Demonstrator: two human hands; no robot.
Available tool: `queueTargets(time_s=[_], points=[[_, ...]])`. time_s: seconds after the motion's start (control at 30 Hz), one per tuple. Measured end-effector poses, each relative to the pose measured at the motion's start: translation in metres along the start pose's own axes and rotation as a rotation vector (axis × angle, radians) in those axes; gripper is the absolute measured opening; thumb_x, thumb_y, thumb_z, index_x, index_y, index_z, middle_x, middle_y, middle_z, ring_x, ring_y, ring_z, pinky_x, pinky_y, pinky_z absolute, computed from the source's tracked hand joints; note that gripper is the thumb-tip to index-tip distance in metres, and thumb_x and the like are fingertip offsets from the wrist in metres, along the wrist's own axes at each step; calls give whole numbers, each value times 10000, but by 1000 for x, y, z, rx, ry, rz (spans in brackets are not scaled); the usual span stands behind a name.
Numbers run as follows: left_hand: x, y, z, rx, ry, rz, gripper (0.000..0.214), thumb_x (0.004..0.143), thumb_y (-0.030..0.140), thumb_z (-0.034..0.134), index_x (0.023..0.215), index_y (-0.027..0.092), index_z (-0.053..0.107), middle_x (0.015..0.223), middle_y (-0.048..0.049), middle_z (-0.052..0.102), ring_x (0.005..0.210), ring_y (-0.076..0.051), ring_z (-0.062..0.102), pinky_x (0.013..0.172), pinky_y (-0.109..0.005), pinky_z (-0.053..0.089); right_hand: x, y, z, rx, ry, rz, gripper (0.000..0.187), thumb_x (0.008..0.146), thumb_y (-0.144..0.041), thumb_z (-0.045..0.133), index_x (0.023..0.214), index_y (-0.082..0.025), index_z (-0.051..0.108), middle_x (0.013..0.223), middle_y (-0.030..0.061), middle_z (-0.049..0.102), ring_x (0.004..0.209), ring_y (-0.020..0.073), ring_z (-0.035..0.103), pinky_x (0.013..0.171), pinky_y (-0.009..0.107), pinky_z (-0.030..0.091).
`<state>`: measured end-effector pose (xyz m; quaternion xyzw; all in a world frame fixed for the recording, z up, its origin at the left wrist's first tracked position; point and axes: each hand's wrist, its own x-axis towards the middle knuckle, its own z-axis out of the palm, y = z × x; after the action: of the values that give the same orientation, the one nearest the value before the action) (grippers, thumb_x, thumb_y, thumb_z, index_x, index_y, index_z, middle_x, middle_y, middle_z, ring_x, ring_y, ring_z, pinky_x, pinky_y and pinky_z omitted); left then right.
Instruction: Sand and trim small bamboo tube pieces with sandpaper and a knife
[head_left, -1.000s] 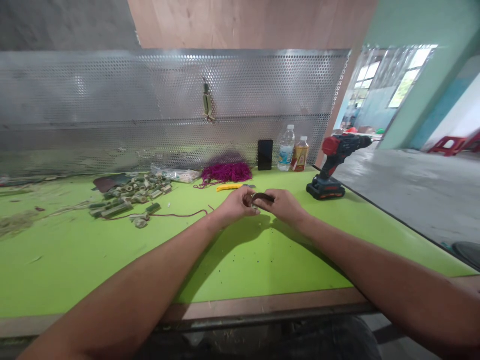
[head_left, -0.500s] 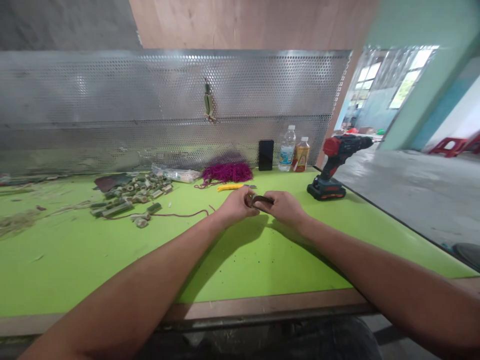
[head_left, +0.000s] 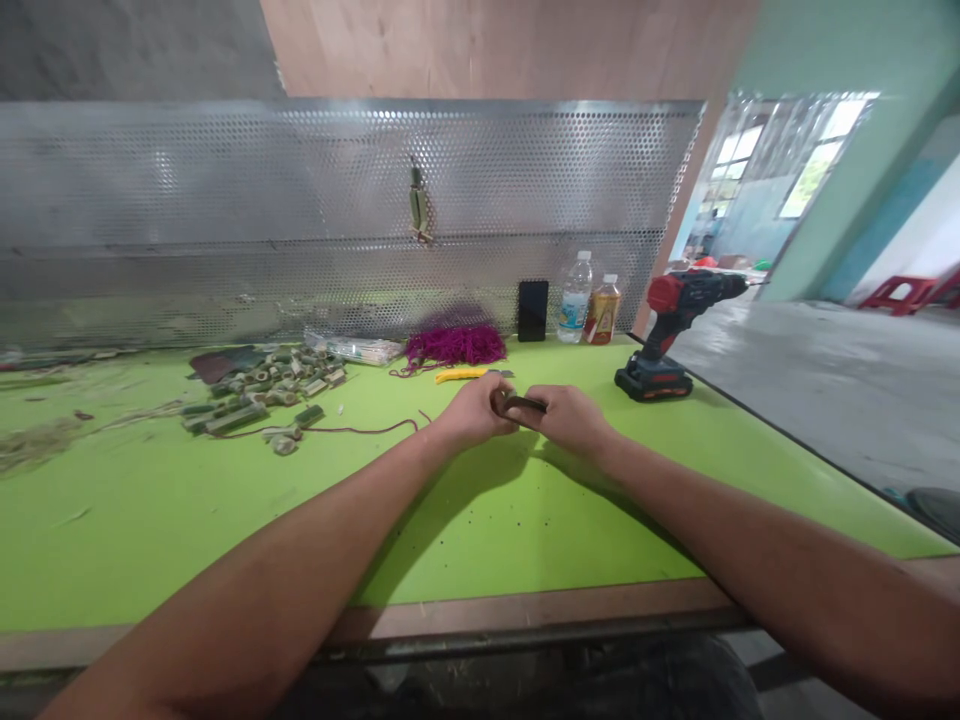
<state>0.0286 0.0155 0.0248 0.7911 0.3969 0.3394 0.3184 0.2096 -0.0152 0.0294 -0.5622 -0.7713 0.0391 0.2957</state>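
My left hand and my right hand meet over the green tabletop, both closed around a small dark curved piece held between them. Only its top edge shows, so I cannot name it. A yellow-handled tool lies just beyond my left hand. A thin red cord trails across the table toward my hands.
Several short bamboo pieces lie at the left, a heap of magenta cord at the back. A black phone, a water bottle, a small drink bottle and a red cordless drill stand along the perforated metal panel.
Both hands stay together on the dark piece with only small finger shifts; the piece has tilted slightly. Nothing else has moved.
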Motion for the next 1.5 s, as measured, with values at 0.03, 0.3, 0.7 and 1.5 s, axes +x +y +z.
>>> queueTargets(time_s=[0.03,0.3,0.7,1.5], points=[[0,0,0,1,11,-2,356,606,202,748,896,181,544,697,47,534,611,-110,487,532,-227,349,0,0,0,0,3,4,433,856,-575,557,673,-190,636,577,9,552,529,124,406,528,276,210],[-3,1,3,-187,-55,-5,403,669,179,719,1017,185,514,921,-19,625,733,-128,596,597,-232,441,3,7,-1,92,115,57,504,850,-638,528,683,-171,616,609,13,561,559,127,432,524,265,225],[2,-4,5,-385,-151,49,547,710,166,741,1224,164,555,800,9,583,730,-113,579,701,-282,530,4,9,0,166,117,103,472,838,-622,548,731,-174,653,602,4,553,579,138,476,527,259,260],[5,-14,6,-347,-214,53,412,680,204,785,1051,147,616,872,-18,611,760,-125,586,732,-315,544,4,6,3,121,51,21,449,838,-578,554,750,-158,685,637,24,593,581,137,474,533,260,270]])
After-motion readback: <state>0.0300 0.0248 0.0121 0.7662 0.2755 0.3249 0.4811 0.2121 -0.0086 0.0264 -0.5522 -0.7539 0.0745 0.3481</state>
